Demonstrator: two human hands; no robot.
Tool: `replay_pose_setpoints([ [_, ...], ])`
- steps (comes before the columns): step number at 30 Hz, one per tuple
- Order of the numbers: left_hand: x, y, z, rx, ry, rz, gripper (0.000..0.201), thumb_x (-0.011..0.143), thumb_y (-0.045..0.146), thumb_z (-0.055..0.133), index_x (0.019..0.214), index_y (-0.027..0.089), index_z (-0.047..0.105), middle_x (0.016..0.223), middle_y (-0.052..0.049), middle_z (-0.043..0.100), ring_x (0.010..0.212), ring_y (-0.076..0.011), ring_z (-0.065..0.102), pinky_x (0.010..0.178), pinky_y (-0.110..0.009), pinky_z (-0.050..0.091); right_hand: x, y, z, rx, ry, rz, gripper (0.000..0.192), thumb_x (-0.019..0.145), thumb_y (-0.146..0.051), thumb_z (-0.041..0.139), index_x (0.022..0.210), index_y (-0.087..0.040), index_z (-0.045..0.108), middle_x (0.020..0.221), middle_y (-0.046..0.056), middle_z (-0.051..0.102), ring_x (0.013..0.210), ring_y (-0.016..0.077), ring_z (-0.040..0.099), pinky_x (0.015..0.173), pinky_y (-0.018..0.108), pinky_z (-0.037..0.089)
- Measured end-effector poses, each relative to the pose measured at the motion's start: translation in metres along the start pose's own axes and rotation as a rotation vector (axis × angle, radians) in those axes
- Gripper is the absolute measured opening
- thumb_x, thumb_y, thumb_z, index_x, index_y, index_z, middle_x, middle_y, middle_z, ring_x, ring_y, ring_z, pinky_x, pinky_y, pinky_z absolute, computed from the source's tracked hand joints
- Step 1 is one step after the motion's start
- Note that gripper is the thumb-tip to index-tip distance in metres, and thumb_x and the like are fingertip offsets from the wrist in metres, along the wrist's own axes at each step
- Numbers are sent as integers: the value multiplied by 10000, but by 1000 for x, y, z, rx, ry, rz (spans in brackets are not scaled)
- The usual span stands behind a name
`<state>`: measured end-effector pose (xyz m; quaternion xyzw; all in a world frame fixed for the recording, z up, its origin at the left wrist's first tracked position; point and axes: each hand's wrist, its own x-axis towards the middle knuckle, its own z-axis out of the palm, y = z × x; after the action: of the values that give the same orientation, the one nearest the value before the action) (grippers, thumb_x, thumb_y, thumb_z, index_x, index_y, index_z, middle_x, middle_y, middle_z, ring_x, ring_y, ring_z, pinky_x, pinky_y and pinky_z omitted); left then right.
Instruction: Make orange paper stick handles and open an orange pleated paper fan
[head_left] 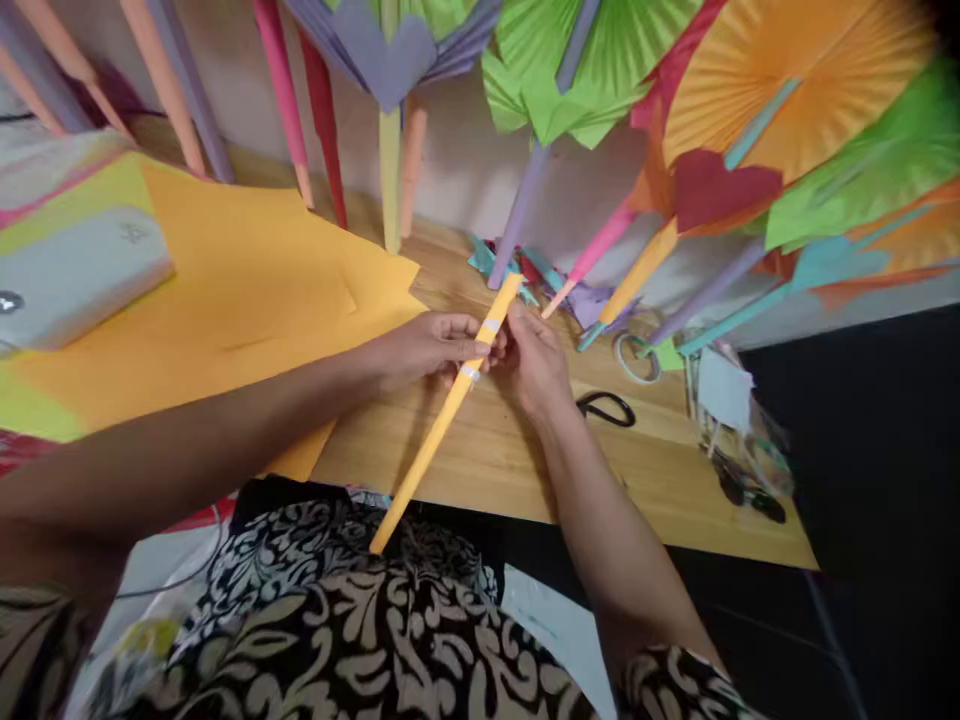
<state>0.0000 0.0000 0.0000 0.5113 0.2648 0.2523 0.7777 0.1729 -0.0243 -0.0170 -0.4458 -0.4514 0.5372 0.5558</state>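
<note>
A rolled yellow-orange paper tube (426, 452) slants from above the table down toward my lap. Two short strips of shiny clear tape (470, 373) cross its upper part. My left hand (442, 345) is closed around the tube between these strips, its thumb lying across the front. At the upper end, my right hand (536, 355) grips the tube from the right side; some of its fingertips are hidden behind the paper. Just right of my right wrist lies a black loop (609, 408), perhaps a scissor handle, partly covered by the wrist.
Orange paper sheets (247, 290) cover the table's left side, with a pale case (82, 280) on top. Pleated paper fans (795, 85) on coloured sticks lean along the wall. A tape roll (637, 357), paper scraps (592, 303) and sunglasses (750, 490) lie to the right.
</note>
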Motion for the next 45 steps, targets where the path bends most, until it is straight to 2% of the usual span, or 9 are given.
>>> replay_pose_setpoints([
  [4,3,-3,-6,-39,-27,41,233,841,320,752,977,138,700,903,-50,679,695,-95,581,515,-199,410,0,-3,-2,-25,10,-6,432,846,-616,705,695,-222,612,585,-54,552,505,86,523,486,227,423],
  [11,7,-5,-12,-80,-91,65,157,894,299,696,935,148,716,834,-45,684,650,-87,574,535,-208,423,-1,-5,-3,-87,-25,11,360,843,-538,729,687,-227,637,587,-56,477,532,96,490,508,248,413],
  [15,8,-5,-11,-92,-64,52,127,876,262,710,904,139,702,803,-39,686,626,-86,578,525,-215,425,-1,-7,-1,-106,-8,0,250,822,-480,747,802,-234,702,587,-64,460,527,98,446,501,250,407],
  [21,7,-3,-7,-105,38,28,126,831,211,746,829,140,642,692,15,622,572,-73,569,509,-199,440,-1,-10,-3,-214,145,-107,222,819,-442,751,899,-247,682,630,-61,483,558,105,449,531,249,432],
  [26,7,-2,-7,-112,74,69,165,796,213,788,818,142,642,686,23,619,568,-68,560,501,-190,441,-2,-7,-3,-227,54,-35,249,855,-472,711,973,-253,713,791,-9,628,687,140,575,599,280,498],
  [30,9,-5,-11,-92,57,94,176,809,263,792,826,132,676,716,-6,658,599,-82,590,520,-197,453,-4,-4,-1,-199,-57,20,300,863,-499,699,1040,-262,749,964,20,715,922,193,660,782,332,550],
  [36,10,-9,-11,-26,53,63,171,862,304,744,859,136,714,798,-33,706,673,-100,639,601,-219,524,-5,-3,3,-91,-87,87,289,816,-419,748,1059,-265,765,962,6,740,871,179,668,869,352,530],
  [40,9,-6,-11,251,195,89,245,896,331,693,748,135,696,630,-15,657,543,-94,601,541,-216,510,-4,-4,5,-42,-20,79,217,771,-389,768,939,-251,758,914,4,732,845,175,651,837,347,521],
  [45,7,1,-16,446,438,294,244,866,312,692,692,142,666,595,6,631,483,-61,498,473,-190,408,-2,-5,5,-21,30,87,241,739,-401,795,921,-255,736,821,-13,707,776,151,604,724,302,483],
])
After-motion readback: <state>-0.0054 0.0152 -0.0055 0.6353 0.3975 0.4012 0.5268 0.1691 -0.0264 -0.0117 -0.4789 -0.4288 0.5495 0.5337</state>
